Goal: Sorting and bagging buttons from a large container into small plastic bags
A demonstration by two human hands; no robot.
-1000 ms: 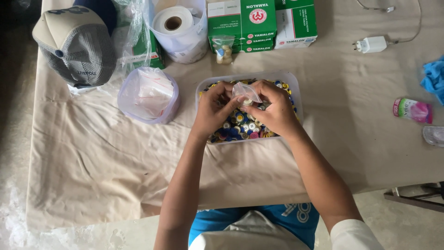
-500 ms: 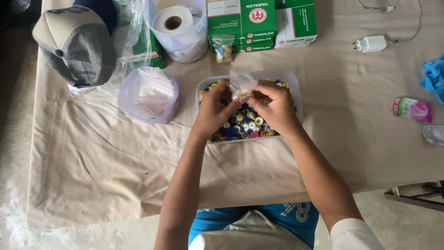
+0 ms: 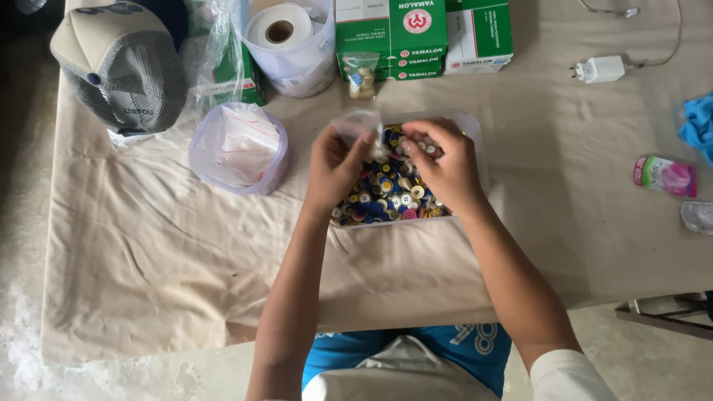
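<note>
A clear rectangular tray (image 3: 477, 152) full of mixed coloured buttons (image 3: 394, 194) sits on the cloth-covered table in front of me. My left hand (image 3: 333, 169) pinches a small clear plastic bag (image 3: 356, 125) and holds it up over the tray's far left corner. Just to the right, my right hand (image 3: 444, 162) hovers over the buttons, fingers curled together around what look like a few small pale buttons. The two hands are close, fingertips almost meeting above the tray.
A round tub of small clear bags (image 3: 238, 148) stands left of the tray. At the back are a grey cap (image 3: 122, 67), a paper roll in a bucket (image 3: 286, 33), green boxes (image 3: 390, 37) and a small filled bag (image 3: 362, 78). Right: white charger (image 3: 598, 68), blue cloth (image 3: 698, 122), pink packet (image 3: 665, 176).
The small bag has shifted left and now hangs from my left hand alone. My right hand has come off it and dropped to the buttons.
</note>
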